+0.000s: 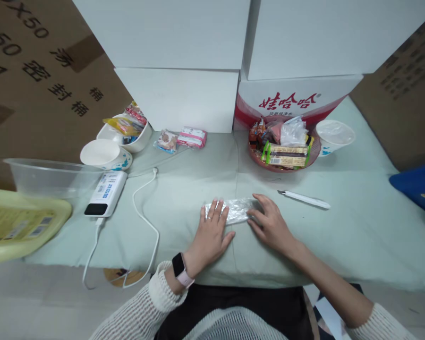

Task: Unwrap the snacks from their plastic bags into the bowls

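Note:
A flattened clear plastic bag point(238, 210), shiny and wrinkled, lies crosswise on the table in front of me. My left hand point(212, 233) rests flat on its left end, palm down with fingers stretched out. At the bag's right end is my right hand point(271, 224), its fingers apart and slightly bent, with the fingertips touching the plastic. Part of the bag is covered by both hands. To the right of my right hand lies a white utility knife point(304, 199), its tip pointing left.
A pink bowl point(255, 160) of wrapped snacks and a paper cup point(333, 134) stand back right. Back left are a white container point(145, 137) of packets, another paper cup point(104, 155), two small packets point(191, 137), and a power bank point(106, 193) with a white cable point(146, 215). White boxes point(177, 99) stand behind.

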`<state>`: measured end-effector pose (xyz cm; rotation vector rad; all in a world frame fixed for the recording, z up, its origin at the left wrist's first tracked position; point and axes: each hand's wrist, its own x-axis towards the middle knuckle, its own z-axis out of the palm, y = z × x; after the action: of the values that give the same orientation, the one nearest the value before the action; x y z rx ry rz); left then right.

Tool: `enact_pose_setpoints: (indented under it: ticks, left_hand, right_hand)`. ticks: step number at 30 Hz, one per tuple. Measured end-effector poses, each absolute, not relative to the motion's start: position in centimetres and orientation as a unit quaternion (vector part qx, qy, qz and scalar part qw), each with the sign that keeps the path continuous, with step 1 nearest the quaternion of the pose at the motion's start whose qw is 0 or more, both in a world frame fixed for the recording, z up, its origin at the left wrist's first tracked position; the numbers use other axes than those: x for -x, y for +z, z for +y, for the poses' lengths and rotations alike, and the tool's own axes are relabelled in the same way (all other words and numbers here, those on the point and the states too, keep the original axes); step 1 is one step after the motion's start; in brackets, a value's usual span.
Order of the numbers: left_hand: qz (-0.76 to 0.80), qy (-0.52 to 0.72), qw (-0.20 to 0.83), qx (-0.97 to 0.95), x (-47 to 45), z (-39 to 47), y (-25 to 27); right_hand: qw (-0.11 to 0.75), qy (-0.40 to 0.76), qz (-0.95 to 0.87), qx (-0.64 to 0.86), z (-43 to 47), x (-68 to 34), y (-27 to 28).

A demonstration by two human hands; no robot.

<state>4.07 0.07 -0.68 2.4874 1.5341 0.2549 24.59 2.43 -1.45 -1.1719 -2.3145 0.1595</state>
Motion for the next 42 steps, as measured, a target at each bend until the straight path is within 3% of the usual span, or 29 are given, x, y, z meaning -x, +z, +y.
enact_pose_setpoints:
  ticks: [3,7,10,12,15,21,27,29,31,34,37,40,42]
  left_hand:
    - [0.518,0.155,0.164,-0.825,-4.4,0.1,0.5]
    - [0.532,0.288,0.417,-0.678,-4.9,0.3,2.5]
    - [0.531,0.369,0.622,-0.441,-5.4,0.4,3.8]
    - [0.511,0.394,0.696,-0.315,-5.9,0.3,4.2]
    - [0.499,0.392,0.726,-0.264,-6.4,0.0,4.1]
    - [0.499,0.381,0.669,-0.398,-6.0,-0.1,3.8]
    - [0.406,0.309,0.728,-0.457,-5.3,0.2,5.1]
    - [0.385,0.288,0.719,-0.501,-5.1,0.3,5.6]
    - [0.395,0.278,0.687,-0.543,-4.6,0.4,5.8]
    - [0.440,0.293,0.632,-0.567,-3.4,0.5,5.2]
    - [0.472,0.312,0.599,-0.567,-2.3,0.6,4.2]
    - [0.477,0.309,0.589,-0.574,-2.0,0.7,4.0]
    - [0.472,0.300,0.584,-0.588,-2.0,0.7,4.3]
  right_hand:
    - [0.335,0.092,-0.840,0.416,2.4,-24.2,-0.2]
    - [0.437,0.218,-0.744,0.456,2.6,-24.7,1.9]
    - [0.415,0.448,-0.631,0.479,2.6,-25.3,2.1]
    - [0.358,0.594,-0.567,0.445,2.3,-25.0,1.8]
    - [0.331,0.685,-0.490,0.425,1.6,-23.7,1.5]
    - [0.373,0.730,-0.383,0.426,1.2,-23.0,2.3]
    - [0.386,0.759,-0.355,0.387,0.9,-24.9,2.2]
    - [0.395,0.719,-0.394,0.414,1.3,-25.9,2.2]
    - [0.418,0.609,-0.449,0.502,2.4,-27.7,2.8]
    - [0.494,0.325,-0.498,0.634,6.2,-31.8,4.7]
    - [0.540,0.017,-0.517,0.664,11.7,-36.6,7.4]
    - [0.461,-0.118,-0.559,0.679,17.0,-40.3,8.9]
    - [0.377,-0.133,-0.590,0.702,19.6,-41.6,8.4]
